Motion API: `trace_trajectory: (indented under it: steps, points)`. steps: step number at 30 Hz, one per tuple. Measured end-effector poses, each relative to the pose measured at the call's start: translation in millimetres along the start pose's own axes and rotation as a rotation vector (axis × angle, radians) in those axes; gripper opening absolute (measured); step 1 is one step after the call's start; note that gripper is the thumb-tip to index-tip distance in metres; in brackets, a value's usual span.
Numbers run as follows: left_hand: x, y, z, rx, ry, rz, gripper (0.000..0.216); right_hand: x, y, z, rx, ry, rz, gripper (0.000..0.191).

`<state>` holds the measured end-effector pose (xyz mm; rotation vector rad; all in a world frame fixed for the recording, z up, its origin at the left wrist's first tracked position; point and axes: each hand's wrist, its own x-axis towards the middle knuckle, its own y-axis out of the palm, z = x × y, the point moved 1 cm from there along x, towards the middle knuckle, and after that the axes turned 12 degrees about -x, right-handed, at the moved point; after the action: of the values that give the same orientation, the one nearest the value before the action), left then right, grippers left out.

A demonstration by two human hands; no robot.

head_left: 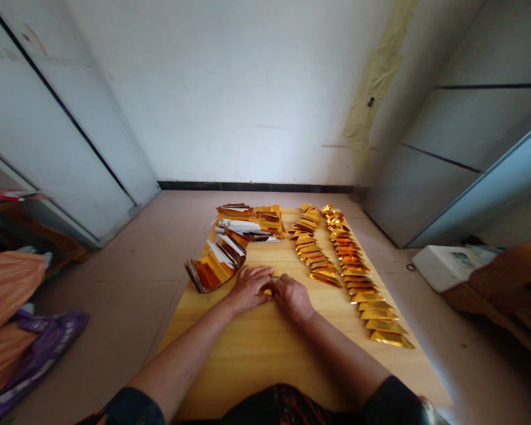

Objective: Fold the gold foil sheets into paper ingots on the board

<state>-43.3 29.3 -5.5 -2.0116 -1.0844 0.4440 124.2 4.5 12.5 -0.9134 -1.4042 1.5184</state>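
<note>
My left hand (250, 289) and my right hand (293, 298) meet over the middle of the wooden table (248, 354). Between them is a small piece of gold foil paper (268, 291), mostly hidden by the fingers. The left fingers are bent over it with the thumb below, while the right hand is closed in a fist-like grip at its right side. Just beyond my left hand lies a curved stack of gold foil paper sheets (212, 268) with white paper among them. A row of folded gold foil pieces (312, 251) runs to the right of my right hand.
A longer row of folded foil pieces (356, 277) follows the table's right edge. Bundled foil sheets (269, 219) lie at the far end. A white box (445, 267) sits right, beside a wooden piece of furniture (504, 277). Orange and purple bags (39, 342) are at left.
</note>
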Motion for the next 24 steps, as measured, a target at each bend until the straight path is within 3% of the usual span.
trace_trajectory:
  steps: [5,15,24]
  points:
    - [-0.3,0.9,-0.2,-0.007,-0.029,-0.027,0.057,-4.5,0.3,-1.2,0.087,-0.017,-0.082,0.024]
    - [-0.9,-2.2,-5.2,0.014,-0.009,0.028,0.026,10.1,-6.9,-13.0,0.117,0.109,0.105,0.007]
    - [-1.4,-2.0,-4.1,0.039,0.015,0.037,0.02,20.1,-7.0,-20.8,0.219,0.146,0.164,0.005]
